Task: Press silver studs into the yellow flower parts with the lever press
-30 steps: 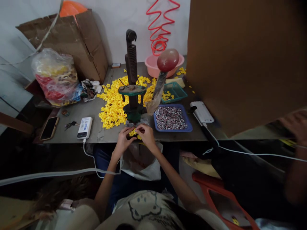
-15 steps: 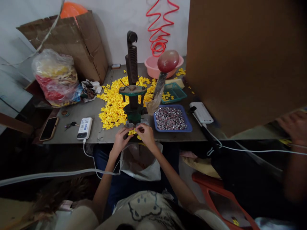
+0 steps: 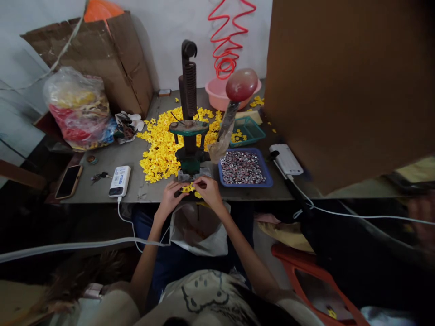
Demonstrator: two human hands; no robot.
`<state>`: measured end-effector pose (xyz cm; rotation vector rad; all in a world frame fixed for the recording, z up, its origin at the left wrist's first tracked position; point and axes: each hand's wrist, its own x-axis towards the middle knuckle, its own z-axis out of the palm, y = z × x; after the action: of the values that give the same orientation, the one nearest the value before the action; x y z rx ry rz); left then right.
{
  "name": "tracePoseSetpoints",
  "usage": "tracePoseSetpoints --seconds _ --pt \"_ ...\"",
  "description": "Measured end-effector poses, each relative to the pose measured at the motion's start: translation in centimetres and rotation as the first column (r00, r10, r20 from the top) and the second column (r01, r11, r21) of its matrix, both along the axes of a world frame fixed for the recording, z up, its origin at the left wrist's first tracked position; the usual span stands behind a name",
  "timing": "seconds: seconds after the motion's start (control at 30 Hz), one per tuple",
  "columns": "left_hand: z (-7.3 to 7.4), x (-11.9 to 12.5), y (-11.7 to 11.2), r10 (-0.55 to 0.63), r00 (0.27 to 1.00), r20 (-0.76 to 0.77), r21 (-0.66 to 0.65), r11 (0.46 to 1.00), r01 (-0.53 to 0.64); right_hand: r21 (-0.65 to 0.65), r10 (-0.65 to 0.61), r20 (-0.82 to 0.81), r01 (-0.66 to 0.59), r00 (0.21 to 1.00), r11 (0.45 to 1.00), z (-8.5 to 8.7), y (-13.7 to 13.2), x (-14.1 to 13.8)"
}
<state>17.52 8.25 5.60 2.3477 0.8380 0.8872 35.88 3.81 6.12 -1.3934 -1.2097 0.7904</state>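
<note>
At the foot of a green hand press [image 3: 190, 166], my left hand [image 3: 170, 198] curls its thumb and forefinger at the metal base. My right hand [image 3: 210, 194] faces it, thumb and forefinger pinched together at the same spot; whatever sits in the fingertips is too small to make out. Small yellow plastic pieces [image 3: 187, 188] lie between and just below the two hands. Behind the press spreads a heap of similar yellow pieces [image 3: 158, 154]. Right of the press stands a blue tray [image 3: 270, 181] full of small shiny silvery parts [image 3: 243, 167].
The press lever has a red ball knob [image 3: 242, 85]. Nearby are a green basket [image 3: 253, 131], a pink basin [image 3: 217, 93], white power banks [image 3: 119, 181], a phone [image 3: 69, 182] and keys [image 3: 100, 176]. A large cardboard sheet [image 3: 340, 90] blocks the right; a white bag [image 3: 217, 235] hangs open below the table edge.
My hands stay at the press base with only slight finger movement. At the far right, another person's hand has moved down and away from the cardboard edge.
</note>
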Motion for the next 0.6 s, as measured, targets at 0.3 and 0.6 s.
tracePoseSetpoints --seconds 0.3,0.6 --pt "0.53 -0.37 0.09 -0.041 0.998 -0.039 -0.009 0.999 0.041 -0.021 0.031 -0.068 -0.033 0.997 0.999 -0.44 0.07 0.12" --pt "-0.24 -0.65 -0.42 0.026 1.000 -0.008 0.110 0.994 -0.025 -0.062 0.019 -0.187 -0.031 0.982 0.998 -0.62 0.35 0.59"
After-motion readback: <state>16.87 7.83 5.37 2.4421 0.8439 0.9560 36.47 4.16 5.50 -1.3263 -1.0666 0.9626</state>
